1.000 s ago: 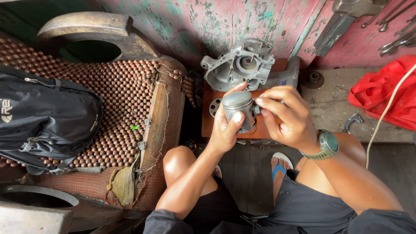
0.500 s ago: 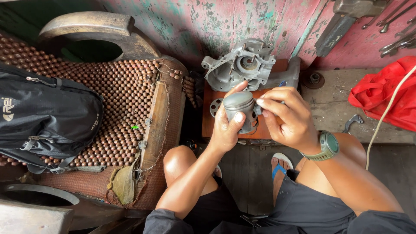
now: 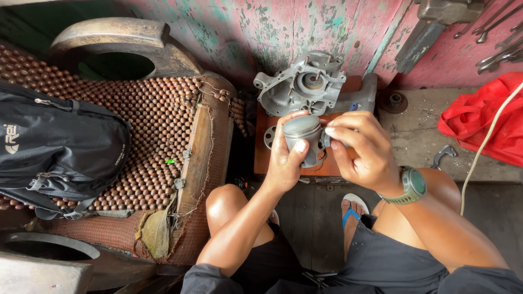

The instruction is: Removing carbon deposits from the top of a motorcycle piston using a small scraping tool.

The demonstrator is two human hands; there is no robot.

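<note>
My left hand point(image 3: 285, 161) grips a grey metal piston point(image 3: 303, 134) from the left, thumb across its side. My right hand point(image 3: 364, 152), with a green watch on its wrist, pinches a small part at the piston's right side, at the pin hole. Both hands hover over a reddish wooden board point(image 3: 263, 158). A grey cast engine casing point(image 3: 301, 85) lies on the far end of that board, just beyond the piston. I sit with bare knees below the hands.
A black backpack point(image 3: 60, 147) rests on a wooden-bead seat cover point(image 3: 158, 125) at left. A red cloth point(image 3: 482, 117) and a white cord lie at right on a concrete ledge. Wrenches point(image 3: 498, 32) hang on the peeling pink wall. A blue sandal point(image 3: 354, 209) shows on the floor.
Hardly anything differs: both hands stay on the piston, with only a slight shift of the right fingers at its side.
</note>
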